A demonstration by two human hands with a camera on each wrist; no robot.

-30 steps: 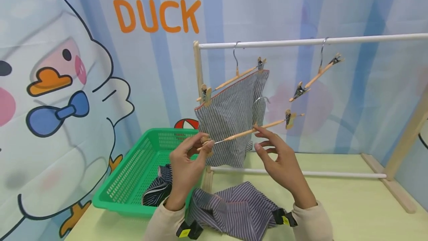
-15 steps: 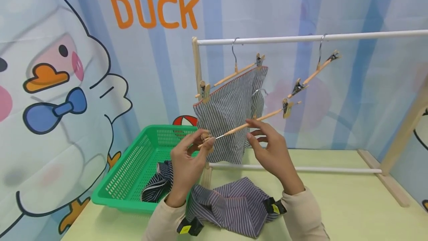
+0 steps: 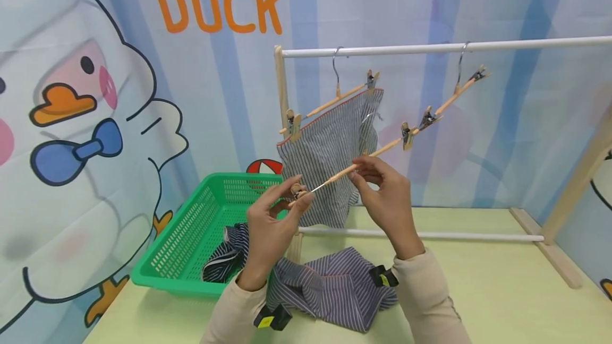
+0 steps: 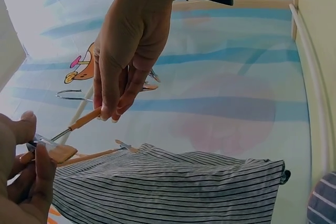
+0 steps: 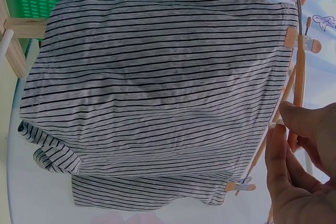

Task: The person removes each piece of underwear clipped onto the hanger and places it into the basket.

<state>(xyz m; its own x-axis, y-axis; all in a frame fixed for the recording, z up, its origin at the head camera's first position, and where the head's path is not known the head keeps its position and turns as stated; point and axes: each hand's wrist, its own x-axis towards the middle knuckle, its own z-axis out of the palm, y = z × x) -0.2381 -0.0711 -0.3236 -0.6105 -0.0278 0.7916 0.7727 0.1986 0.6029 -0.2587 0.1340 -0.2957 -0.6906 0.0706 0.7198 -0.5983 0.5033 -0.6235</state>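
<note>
A wooden clip hanger (image 3: 341, 172) is held slantwise between both hands, its right end higher. My left hand (image 3: 270, 224) grips the clip (image 3: 298, 191) at its left end, with finger and thumb on it. Further along the wooden bar, my right hand (image 3: 388, 195) pinches it near the middle; the right wrist view shows this thumb (image 5: 299, 119) against the bar. The right-end clip (image 3: 407, 136) is free of cloth. Behind the hanger, a striped garment (image 3: 325, 174) hangs from another clip hanger (image 3: 330, 105) on the rack. A purplish striped garment (image 3: 339, 293) lies crumpled below the hands.
The rack's white top rail (image 3: 406, 47) also carries a bare clip hanger (image 3: 449, 101). A lower white rail (image 3: 459, 236) runs near the tabletop. At left stands a green basket (image 3: 158, 275) with a dark striped garment (image 3: 227, 254) inside.
My right thumb has come up to the bar, so finger and thumb now pinch it. The hanger's right end has risen slightly. The left hand keeps its grip on the clip.
</note>
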